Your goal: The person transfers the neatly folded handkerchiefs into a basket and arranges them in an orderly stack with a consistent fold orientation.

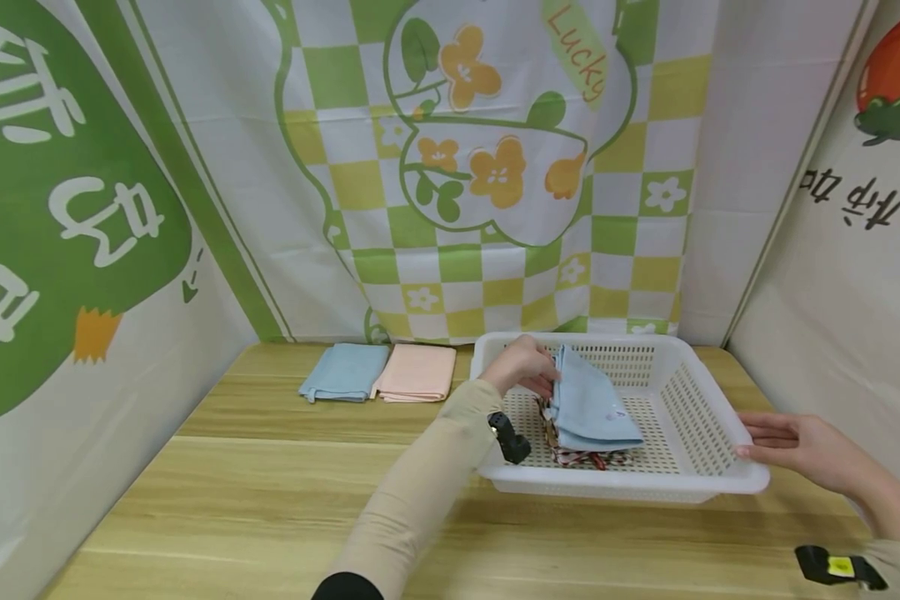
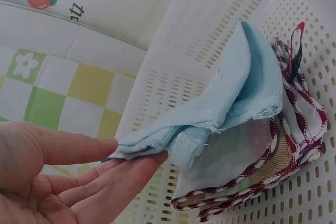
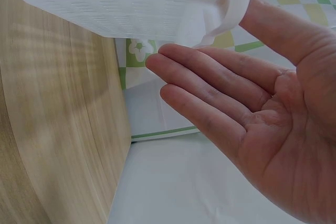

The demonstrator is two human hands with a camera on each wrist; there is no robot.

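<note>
My left hand (image 1: 523, 367) pinches the edge of a folded light blue towel (image 1: 596, 408) between thumb and fingers. In the left wrist view the towel (image 2: 223, 95) hangs bent from the fingertips, its loop tag showing near them. Underneath, partly hidden, lies a stack of patterned cloths (image 2: 294, 145) with red-and-white trimmed edges, inside a white perforated basket (image 1: 720, 483). My right hand (image 1: 813, 450) is at the basket's right side, thumb at the rim. In the right wrist view its fingers (image 3: 210, 90) are extended below the rim, palm showing.
On the wooden table (image 1: 285, 483), a folded blue towel (image 1: 345, 372) and a folded pink towel (image 1: 417, 372) lie side by side left of the basket. A printed curtain (image 1: 487, 283) hangs close behind the basket, with more printed cloth walls on both sides.
</note>
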